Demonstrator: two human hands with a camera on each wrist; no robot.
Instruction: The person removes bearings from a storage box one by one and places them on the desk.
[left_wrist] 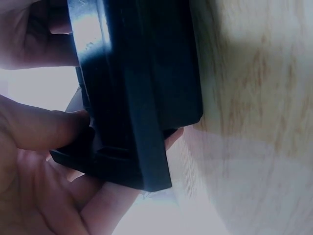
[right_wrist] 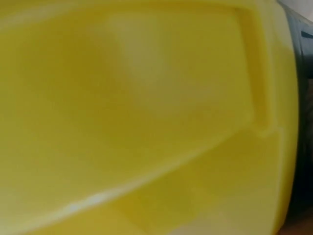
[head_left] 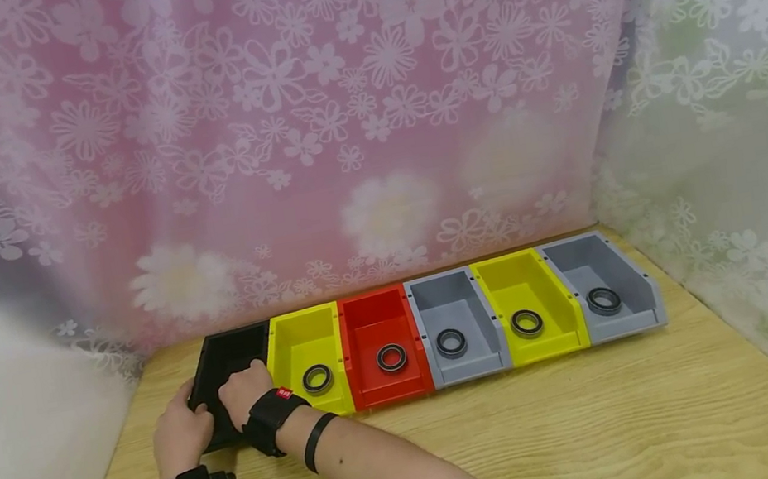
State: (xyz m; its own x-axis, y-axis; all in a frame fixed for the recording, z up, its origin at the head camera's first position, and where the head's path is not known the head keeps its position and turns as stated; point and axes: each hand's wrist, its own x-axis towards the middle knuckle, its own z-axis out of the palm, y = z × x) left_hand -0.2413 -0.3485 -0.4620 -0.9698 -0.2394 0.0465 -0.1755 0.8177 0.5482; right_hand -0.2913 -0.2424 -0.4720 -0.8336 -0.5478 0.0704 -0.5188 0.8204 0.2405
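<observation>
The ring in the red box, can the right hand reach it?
Probably yes: the red box is open, nothing covers the ring, though the right hand is at the black box.

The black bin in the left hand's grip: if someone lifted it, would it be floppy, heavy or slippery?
The black bin is probably stiff: its edge shows no bend under the left hand's grip. It looks like a hollow plastic shell, so, if empty, likely light for its size. Its shiny side might be a little slippery.

Head looks down, left wrist closely, at the black bin [head_left: 239,348].
</observation>
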